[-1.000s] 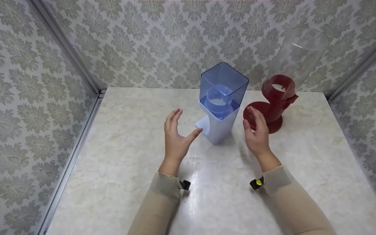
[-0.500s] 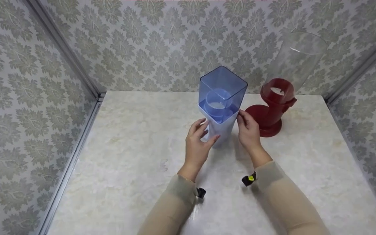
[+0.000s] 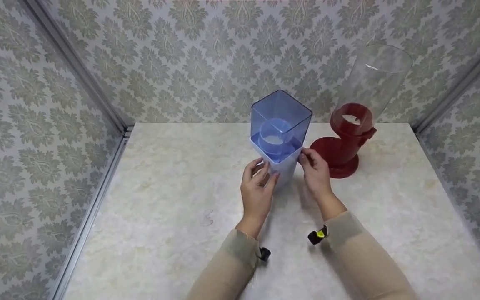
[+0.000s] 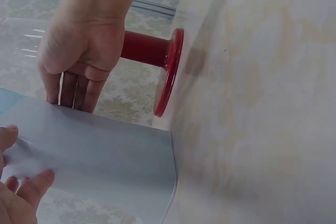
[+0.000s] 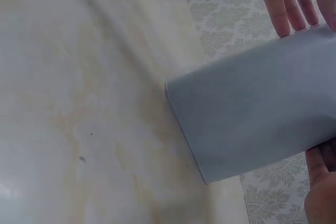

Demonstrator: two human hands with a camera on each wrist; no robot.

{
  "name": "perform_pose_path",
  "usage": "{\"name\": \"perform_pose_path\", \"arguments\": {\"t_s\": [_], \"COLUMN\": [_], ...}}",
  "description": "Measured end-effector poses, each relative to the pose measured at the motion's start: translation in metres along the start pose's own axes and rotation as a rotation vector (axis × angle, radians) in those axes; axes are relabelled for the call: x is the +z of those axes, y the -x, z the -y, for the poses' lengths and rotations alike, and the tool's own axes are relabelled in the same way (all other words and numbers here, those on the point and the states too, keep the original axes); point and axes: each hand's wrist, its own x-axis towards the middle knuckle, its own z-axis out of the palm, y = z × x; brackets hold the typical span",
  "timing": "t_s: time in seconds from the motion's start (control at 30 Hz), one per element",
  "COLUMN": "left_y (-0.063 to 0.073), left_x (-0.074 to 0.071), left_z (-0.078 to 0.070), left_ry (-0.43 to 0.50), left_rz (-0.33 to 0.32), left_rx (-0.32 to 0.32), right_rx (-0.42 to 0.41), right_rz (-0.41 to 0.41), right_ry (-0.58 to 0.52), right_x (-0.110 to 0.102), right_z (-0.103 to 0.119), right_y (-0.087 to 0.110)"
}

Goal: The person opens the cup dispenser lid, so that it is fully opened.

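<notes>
A dispenser point(image 3: 285, 171) with a white body and a see-through blue, square-mouthed hopper point(image 3: 261, 118) stands upright on the table in the head view. My left hand point(image 3: 256, 191) holds its left side, fingers bent round the near-left face and thumb toward the front corner. On the opposite side my right hand point(image 3: 317, 177) holds the body just under the blue hopper, its fingertips against the face. The white body point(image 4: 105, 145) lies between both hands in the left wrist view. In the right wrist view, left-hand fingers point(image 5: 294, 3) rest along the body's point(image 5: 247, 108) edge.
Close behind my right hand stands a red dispenser point(image 3: 344, 156) with a round foot and a tall clear cylinder point(image 3: 383, 83) on top. Patterned walls point(image 3: 206, 62) enclose the marbled table point(image 3: 173, 175) at the back and sides.
Both hands have moved inward from beside the white dispenser onto its sides. The left came in from the left and its fingers closed further. The view has tilted slightly; both dispensers stay in place.
</notes>
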Motion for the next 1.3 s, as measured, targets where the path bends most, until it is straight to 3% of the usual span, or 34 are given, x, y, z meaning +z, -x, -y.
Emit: {"name": "perform_pose_path", "arguments": {"t_s": [0.33, 0.5, 0.73, 0.9, 1.1, 1.3], "left_y": [-0.005, 0.0, 0.003, -0.01, -0.023, -0.019], "left_x": [-0.017, -0.027, -0.043, -0.049, -0.057, -0.058], "left_z": [0.002, 0.009, 0.013, 0.012, 0.012, 0.015], "left_ry": [-0.009, 0.014, -0.032, -0.061, -0.029, -0.025], "left_rz": [-0.052, -0.046, -0.035, -0.001, 0.042, 0.049], "left_rx": [-0.014, -0.042, -0.044, -0.011, -0.031, -0.054], "right_rx": [-0.036, -0.025, -0.013, -0.026, -0.043, -0.048], "right_rz": [0.016, 0.024, 0.043, 0.034, 0.068, 0.118], "right_ry": [-0.033, -0.018, -0.019, -0.023, -0.127, -0.216], "right_x": [0.01, 0.014, 0.022, 0.024, 0.02, 0.016], "right_z": [0.0, -0.005, -0.007, -0.004, -0.005, -0.012], "right_y": [0.014, 0.025, 0.041, 0.037, 0.024, 0.018]}}
